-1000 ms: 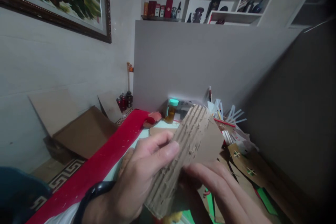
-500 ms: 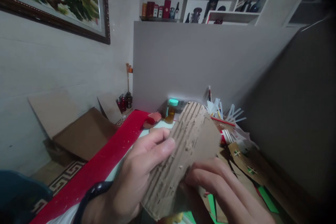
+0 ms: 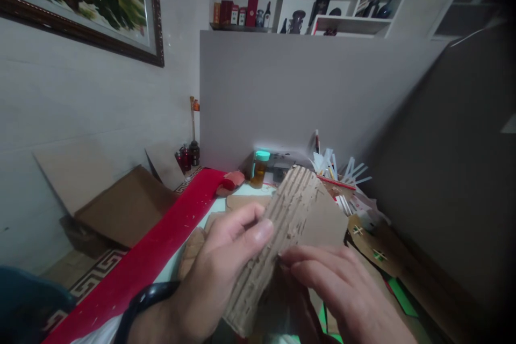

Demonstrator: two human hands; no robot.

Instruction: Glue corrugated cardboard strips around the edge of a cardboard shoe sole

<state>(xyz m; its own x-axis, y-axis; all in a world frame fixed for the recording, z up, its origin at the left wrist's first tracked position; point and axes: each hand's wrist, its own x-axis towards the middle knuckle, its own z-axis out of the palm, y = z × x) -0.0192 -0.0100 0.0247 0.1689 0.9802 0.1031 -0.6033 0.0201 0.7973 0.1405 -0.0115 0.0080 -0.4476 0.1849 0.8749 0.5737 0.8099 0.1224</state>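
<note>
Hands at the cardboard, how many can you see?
2. The left hand grips the cardboard at its left side, thumb on the ridges. The right hand is at its lower right, some fingers partly hidden. I see no others.

Rough, torn cardboard [image 3: 294, 215] among smoother, shinier surfaces.
At five o'clock, the cardboard shows bare corrugated ridges with ragged paper shreds beside a smooth, matt face. At eight, the red strip [image 3: 153, 247] looks smooth and matt, cloth or paper unclear. Between seven and eight, the wristband [image 3: 151, 296] is glossy. Just below centre, the jar [image 3: 258, 173] is see-through and shiny. Toward twelve, the grey panel [image 3: 258, 86] looks smooth and matt.
</note>
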